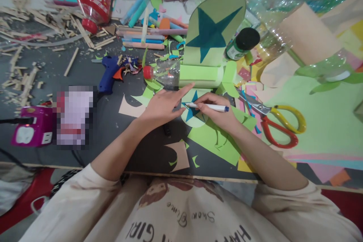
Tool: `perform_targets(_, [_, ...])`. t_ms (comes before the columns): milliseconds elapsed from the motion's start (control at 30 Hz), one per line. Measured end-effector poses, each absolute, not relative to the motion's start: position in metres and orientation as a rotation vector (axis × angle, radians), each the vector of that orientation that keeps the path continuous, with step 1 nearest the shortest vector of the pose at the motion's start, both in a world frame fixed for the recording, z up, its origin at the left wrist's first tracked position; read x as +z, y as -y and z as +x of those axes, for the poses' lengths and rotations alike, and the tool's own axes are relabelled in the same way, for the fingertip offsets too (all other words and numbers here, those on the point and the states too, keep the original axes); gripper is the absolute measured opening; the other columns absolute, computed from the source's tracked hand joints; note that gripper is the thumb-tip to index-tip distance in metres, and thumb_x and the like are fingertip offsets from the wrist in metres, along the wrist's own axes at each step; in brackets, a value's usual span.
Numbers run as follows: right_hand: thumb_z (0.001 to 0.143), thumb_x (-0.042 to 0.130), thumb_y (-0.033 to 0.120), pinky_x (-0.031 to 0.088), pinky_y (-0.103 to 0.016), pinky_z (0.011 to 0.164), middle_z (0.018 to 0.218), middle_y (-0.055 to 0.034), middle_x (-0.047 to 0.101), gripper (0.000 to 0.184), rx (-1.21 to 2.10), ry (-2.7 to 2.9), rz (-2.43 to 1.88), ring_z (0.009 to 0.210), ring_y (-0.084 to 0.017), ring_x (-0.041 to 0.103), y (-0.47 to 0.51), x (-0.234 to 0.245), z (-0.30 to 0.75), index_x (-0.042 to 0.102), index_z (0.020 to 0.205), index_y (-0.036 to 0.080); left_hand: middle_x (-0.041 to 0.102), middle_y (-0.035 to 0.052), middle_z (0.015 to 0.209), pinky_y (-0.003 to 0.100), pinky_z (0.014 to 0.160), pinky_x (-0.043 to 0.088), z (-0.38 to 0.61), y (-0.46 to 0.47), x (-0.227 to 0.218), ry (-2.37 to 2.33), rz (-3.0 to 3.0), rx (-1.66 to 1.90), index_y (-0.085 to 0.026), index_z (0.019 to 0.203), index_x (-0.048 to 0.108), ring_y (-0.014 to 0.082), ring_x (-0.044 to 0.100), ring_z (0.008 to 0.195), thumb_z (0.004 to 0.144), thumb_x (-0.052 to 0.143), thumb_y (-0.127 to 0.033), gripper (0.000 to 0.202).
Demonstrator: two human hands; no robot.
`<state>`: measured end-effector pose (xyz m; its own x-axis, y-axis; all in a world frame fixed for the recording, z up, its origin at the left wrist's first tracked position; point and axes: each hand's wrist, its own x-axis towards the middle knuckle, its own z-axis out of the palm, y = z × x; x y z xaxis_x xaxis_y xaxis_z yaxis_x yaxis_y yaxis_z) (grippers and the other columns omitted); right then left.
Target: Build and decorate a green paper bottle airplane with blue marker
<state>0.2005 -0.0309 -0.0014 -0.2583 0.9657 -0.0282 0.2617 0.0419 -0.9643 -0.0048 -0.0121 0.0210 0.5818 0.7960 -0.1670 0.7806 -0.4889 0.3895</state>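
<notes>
In my right hand (217,107) is a white marker (211,107) with a blue end. Its tip touches the left part of a dark blue star (193,112) on a pale green paper piece (195,121). My left hand (166,106) lies with fingers spread at the left edge of that piece. Just beyond, a clear plastic bottle (167,72) with a red cap lies on its side, wrapped in green paper (198,75). Behind it stands a larger rounded green paper panel (230,15) bearing another blue star (211,30).
Scissors (265,113) with red and yellow handles lie at right on paper sheets. A blue glue gun (109,72) lies at left, near scattered wood sticks (72,61). A black-capped jar (244,43) and several markers (144,41) are farther back. A purple device (34,126) sits far left.
</notes>
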Motion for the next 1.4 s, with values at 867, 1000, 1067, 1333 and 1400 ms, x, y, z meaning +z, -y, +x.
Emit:
perform_targets(867, [0.073,0.063,0.031,0.038,-0.026,0.053,0.060,0.0009,0.062,0.013,1.304,1.522,-1.297,0.053,-0.011,0.050,0.0293,0.0019,0.1980,0.065,0.067,0.019,0.065,-0.0020,0.080,0.028,0.080,0.041,-0.0046,0.0113,0.0237,-1.262,2.359,0.014,-0.023,0.155,0.027,0.0176,0.062,0.077,0.094,0.049,-0.030,0.066])
perform_targets(1000, [0.071,0.064,0.031,0.038,-0.027,0.052,0.060,0.0007,0.063,0.013,1.324,1.487,-1.297,0.053,-0.012,0.051,0.0295,0.0004,0.1982,0.065,0.065,0.020,0.065,-0.0019,0.080,0.028,0.079,0.041,-0.0051,0.0113,0.0238,-1.261,2.348,0.011,-0.023,0.155,0.028,0.0175,0.062,0.077,0.093,0.050,-0.030,0.066])
perform_targets(1067, [0.072,0.064,0.030,0.040,-0.027,0.052,0.059,0.0014,0.062,0.010,1.327,1.428,-1.279,0.053,-0.012,0.051,0.0296,-0.0005,0.1983,0.065,0.067,0.021,0.065,-0.0016,0.080,0.028,0.079,0.041,-0.0051,0.0112,0.0244,-1.261,2.344,0.015,-0.023,0.155,0.028,0.0176,0.062,0.078,0.094,0.050,-0.031,0.066])
perform_targets(1333, [0.075,0.067,0.031,0.045,-0.027,0.053,0.060,0.0017,0.060,0.011,1.341,1.404,-1.241,0.054,-0.012,0.052,0.0290,-0.0031,0.1995,0.065,0.070,0.021,0.065,-0.0011,0.081,0.028,0.080,0.042,-0.0055,0.0109,0.0248,-1.253,2.353,0.030,-0.022,0.155,0.029,0.0177,0.062,0.078,0.094,0.048,-0.032,0.065])
perform_targets(1400, [0.075,0.067,0.032,0.044,-0.027,0.054,0.061,0.0014,0.060,0.013,1.340,1.428,-1.240,0.055,-0.012,0.053,0.0288,-0.0027,0.2000,0.065,0.071,0.021,0.065,-0.0013,0.081,0.028,0.080,0.042,-0.0055,0.0109,0.0247,-1.250,2.352,0.024,-0.022,0.155,0.028,0.0175,0.062,0.078,0.094,0.047,-0.033,0.065])
